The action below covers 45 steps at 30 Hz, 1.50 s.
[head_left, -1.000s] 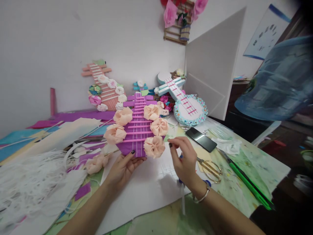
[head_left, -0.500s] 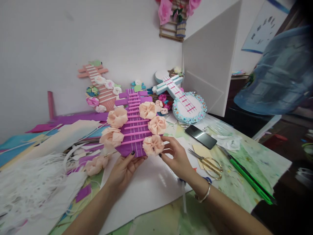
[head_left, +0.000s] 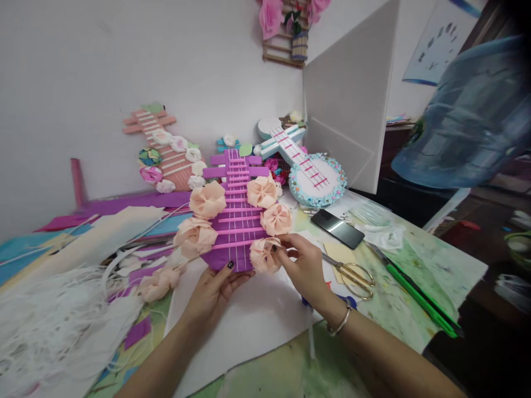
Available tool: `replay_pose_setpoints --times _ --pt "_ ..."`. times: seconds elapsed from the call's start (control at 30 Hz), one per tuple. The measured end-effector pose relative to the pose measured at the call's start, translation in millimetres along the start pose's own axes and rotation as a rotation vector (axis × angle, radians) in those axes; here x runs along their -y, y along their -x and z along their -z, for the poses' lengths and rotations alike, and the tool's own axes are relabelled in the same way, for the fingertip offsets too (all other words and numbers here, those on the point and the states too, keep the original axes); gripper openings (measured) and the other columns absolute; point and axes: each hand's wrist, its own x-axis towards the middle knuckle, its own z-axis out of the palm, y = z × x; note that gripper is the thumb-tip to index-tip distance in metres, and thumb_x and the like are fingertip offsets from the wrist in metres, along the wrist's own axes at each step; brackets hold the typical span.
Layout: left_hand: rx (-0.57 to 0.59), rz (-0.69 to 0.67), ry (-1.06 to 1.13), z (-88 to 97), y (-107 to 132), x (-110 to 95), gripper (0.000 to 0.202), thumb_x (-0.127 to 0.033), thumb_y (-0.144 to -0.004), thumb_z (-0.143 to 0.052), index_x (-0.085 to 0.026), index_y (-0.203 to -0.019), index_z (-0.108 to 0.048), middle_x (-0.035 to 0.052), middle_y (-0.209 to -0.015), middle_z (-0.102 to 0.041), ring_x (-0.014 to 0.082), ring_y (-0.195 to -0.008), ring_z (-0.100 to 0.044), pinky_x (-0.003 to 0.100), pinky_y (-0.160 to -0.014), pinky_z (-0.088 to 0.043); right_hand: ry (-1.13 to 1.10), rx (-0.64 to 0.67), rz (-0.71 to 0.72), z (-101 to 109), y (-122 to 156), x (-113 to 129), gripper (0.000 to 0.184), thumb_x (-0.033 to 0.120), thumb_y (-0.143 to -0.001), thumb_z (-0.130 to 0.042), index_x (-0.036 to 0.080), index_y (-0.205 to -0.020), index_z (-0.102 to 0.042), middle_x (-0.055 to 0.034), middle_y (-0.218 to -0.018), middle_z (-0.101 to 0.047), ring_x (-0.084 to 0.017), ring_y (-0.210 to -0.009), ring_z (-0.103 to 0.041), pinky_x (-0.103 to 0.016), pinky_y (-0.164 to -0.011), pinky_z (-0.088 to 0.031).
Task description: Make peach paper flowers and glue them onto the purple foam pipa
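Observation:
A purple paper pipa model [head_left: 219, 261] with pink crossbars and pale strings is held upright above a white board [head_left: 249, 331]. Peach paper flowers [head_left: 207, 200] run down both its sides. My left hand [head_left: 218, 290] grips its bottom edge, thumb on the front and fingers behind. At the lower right, my right hand [head_left: 301, 262] pinches the lowest right-hand paper flower [head_left: 264, 255] between thumb and fingers. More peach flowers [head_left: 160, 283] lie to the left of the board.
Gold-handled scissors [head_left: 354, 276], a phone [head_left: 338, 228] and a green utility knife [head_left: 418, 293] lie on the right. Shredded white paper [head_left: 53, 326] covers the left. Pink [head_left: 166, 160] and white-and-blue [head_left: 313, 177] instrument models stand behind; a water bottle [head_left: 460, 116] is at far right.
The pipa model now appears slightly further right relative to the models behind it. My right thumb and fingers have moved onto the lowest right flower. The whole view has shifted a little.

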Motion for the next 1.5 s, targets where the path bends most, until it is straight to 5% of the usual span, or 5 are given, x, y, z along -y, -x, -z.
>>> replay_pose_setpoints --times 0.43,0.73,1.17,1.5 --pt "0.001 -0.008 -0.02 -1.1 3 2 0.02 -0.022 -0.078 -0.069 -0.009 -0.093 -0.068 0.0134 -0.086 -0.074 0.0219 -0.083 -0.07 0.034 -0.08 -0.057 0.237 -0.137 0.426 -1 2 -11 0.009 0.011 -0.086 -0.054 0.018 -0.086 -0.06 -0.0052 -0.084 -0.066 -0.014 -0.079 -0.062 -0.026 -0.072 -0.05" --pt "-0.012 -0.006 -0.019 -2.7 3 2 0.021 -0.022 -0.075 -0.071 -0.009 -0.092 -0.069 0.0129 -0.086 -0.074 0.0219 -0.083 -0.07 0.034 -0.081 -0.057 0.347 -0.164 0.52 -2 1 -14 0.011 0.008 -0.084 -0.056 0.018 -0.086 -0.06 -0.0066 -0.084 -0.067 -0.017 -0.081 -0.063 -0.028 -0.071 -0.051" --pt "-0.046 0.0 0.034 1.6 0 2 0.023 -0.02 -0.072 -0.074 -0.009 -0.092 -0.069 0.0129 -0.089 -0.074 0.0212 -0.08 -0.071 0.033 -0.079 -0.059 0.193 -0.219 0.519 9 -3 1 0.015 0.011 -0.076 -0.066 0.016 -0.09 -0.061 -0.0083 -0.085 -0.063 -0.018 -0.079 -0.057 -0.033 -0.069 -0.049" --pt "-0.101 0.018 0.066 -1.2 -1 1 0.022 -0.015 -0.071 -0.073 -0.01 -0.091 -0.068 0.0112 -0.086 -0.075 0.0203 -0.077 -0.071 0.03 -0.075 -0.06 0.104 -0.167 0.345 14 -9 -1 0.015 0.01 -0.084 -0.056 0.018 -0.094 -0.064 -0.0063 -0.086 -0.065 -0.017 -0.081 -0.058 -0.034 -0.072 -0.049"
